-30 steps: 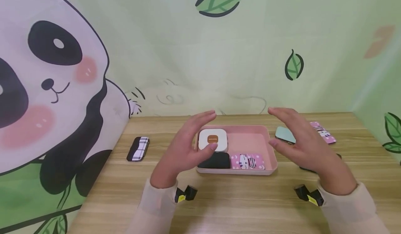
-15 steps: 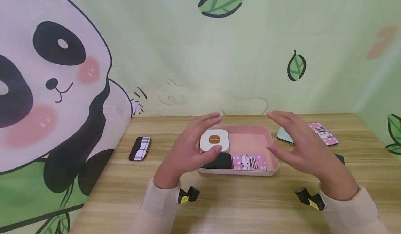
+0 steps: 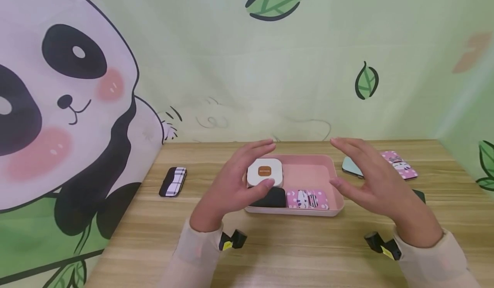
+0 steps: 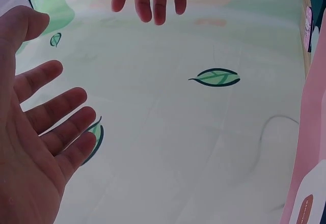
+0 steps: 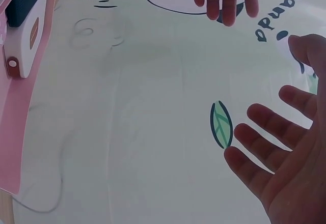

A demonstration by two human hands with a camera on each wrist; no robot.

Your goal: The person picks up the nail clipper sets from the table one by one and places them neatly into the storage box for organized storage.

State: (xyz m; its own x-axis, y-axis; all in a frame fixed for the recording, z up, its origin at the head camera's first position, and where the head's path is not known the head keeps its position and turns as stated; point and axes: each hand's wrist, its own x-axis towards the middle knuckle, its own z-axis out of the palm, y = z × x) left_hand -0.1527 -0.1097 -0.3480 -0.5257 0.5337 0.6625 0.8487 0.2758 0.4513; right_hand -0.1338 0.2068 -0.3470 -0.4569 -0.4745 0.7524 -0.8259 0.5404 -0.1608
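Observation:
My left hand (image 3: 233, 183) hovers over the left end of a shallow pink tray (image 3: 310, 172), fingers spread and relaxed, holding nothing. Above the table by the tray's right end, my right hand (image 3: 374, 187) is held the same way, also bare. The two palms face each other across the tray. Inside it lie a white square case (image 3: 264, 172) with a brown label, a black case (image 3: 275, 199) partly behind my left thumb, and a pink case (image 3: 307, 199) with a cartoon cat. In the left wrist view, the tray's pink side (image 4: 311, 96) shows at the right edge.
A black and plaid slim case (image 3: 173, 182) lies left of the tray. To the right are a mint case (image 3: 352, 167), a pink cartoon case (image 3: 399, 165) and a dark item (image 3: 419, 196) mostly hidden by my right hand. A panda-print cloth (image 3: 231, 65) hangs behind the wooden table.
Both hands have drawn slightly closer together over the tray. The head view has shifted a little. The cases and the tray stay where they were.

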